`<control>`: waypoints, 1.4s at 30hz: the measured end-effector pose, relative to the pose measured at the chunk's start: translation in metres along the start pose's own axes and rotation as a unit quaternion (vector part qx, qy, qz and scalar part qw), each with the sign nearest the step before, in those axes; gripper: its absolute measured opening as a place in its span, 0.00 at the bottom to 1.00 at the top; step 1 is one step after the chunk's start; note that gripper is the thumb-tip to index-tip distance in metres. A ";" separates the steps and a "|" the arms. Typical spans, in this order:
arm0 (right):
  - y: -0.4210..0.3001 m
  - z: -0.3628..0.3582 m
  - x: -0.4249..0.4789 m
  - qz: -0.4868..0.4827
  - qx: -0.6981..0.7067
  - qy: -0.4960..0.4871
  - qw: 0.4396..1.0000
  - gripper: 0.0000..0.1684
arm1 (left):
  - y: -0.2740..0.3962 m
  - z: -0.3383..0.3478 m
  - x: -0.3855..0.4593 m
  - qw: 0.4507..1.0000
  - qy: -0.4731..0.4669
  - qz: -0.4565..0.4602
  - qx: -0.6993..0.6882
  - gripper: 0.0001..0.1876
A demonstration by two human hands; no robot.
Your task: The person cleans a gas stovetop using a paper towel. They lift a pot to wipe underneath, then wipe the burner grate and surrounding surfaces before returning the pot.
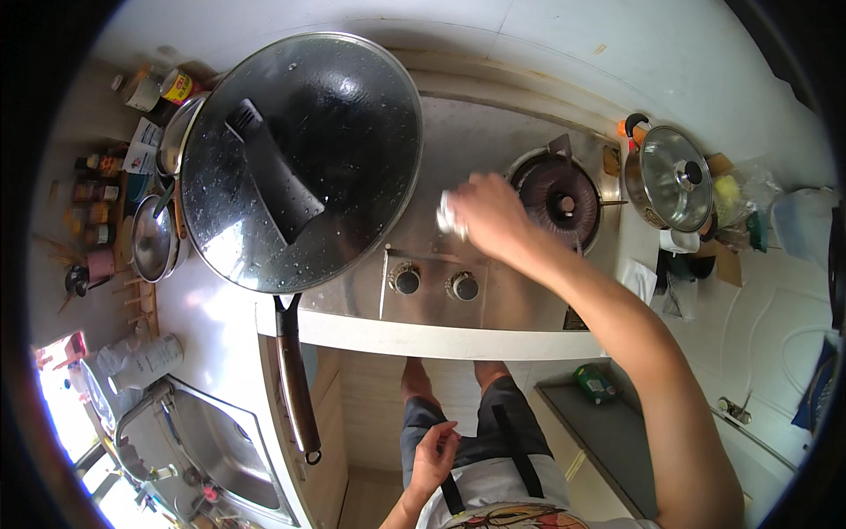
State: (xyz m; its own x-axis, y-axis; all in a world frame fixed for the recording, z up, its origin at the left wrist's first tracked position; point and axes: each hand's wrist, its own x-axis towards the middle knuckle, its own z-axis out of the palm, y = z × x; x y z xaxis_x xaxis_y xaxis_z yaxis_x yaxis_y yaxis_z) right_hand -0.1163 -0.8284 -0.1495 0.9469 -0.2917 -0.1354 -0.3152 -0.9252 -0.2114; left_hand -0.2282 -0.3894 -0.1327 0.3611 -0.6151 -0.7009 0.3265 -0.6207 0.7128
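Note:
My right hand (489,208) is stretched over the stainless steel gas stove top (456,139), between the wok and the bare burner. It is shut on a crumpled white cloth or tissue (451,215); motion blur hides its detail. To the right lies the burner (562,202) with its dark pan support. At the left, a large wok covered by a glass lid (357,152) stands on the stove, drops of water over the lid. Its wooden handle (295,397) sticks out past the counter edge. My left hand (436,456) hangs before my body, loosely curled, nothing visible in it.
Two control knobs (404,281) sit at the stove's front. A lidded pot (671,178) stands at the right, beside plastic bags. Spice jars (96,192) and smaller pans (155,238) line the left side. A steel sink (225,443) is at the lower left.

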 end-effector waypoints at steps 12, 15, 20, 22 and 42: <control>0.006 0.019 0.013 -0.097 -0.021 0.051 0.994 0.04 | -0.012 -0.018 -0.019 1.000 0.027 0.012 -0.007 0.13; 0.033 -0.011 0.064 0.066 0.087 0.062 0.992 0.08 | -0.018 -0.023 -0.023 0.999 0.042 0.012 -0.011 0.13; -0.024 0.039 0.028 -0.117 0.092 0.065 0.987 0.06 | -0.023 -0.020 -0.026 0.999 0.041 -0.005 -0.011 0.13; -0.016 0.024 0.016 -0.182 0.061 0.058 0.980 0.04 | -0.018 -0.020 -0.027 0.999 0.041 -0.010 0.003 0.13; 0.036 0.030 0.076 0.110 0.144 0.120 0.976 0.08 | -0.022 -0.012 -0.029 0.999 0.036 -0.017 0.013 0.13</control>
State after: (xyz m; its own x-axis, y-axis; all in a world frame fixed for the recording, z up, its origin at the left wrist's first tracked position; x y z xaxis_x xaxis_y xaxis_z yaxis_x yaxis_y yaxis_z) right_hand -0.0581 -0.8765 -0.1967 0.8311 -0.5559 0.0147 -0.4850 -0.7376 -0.4699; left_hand -0.2351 -0.3516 -0.1274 0.4129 -0.5566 -0.7209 0.3173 -0.6540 0.6867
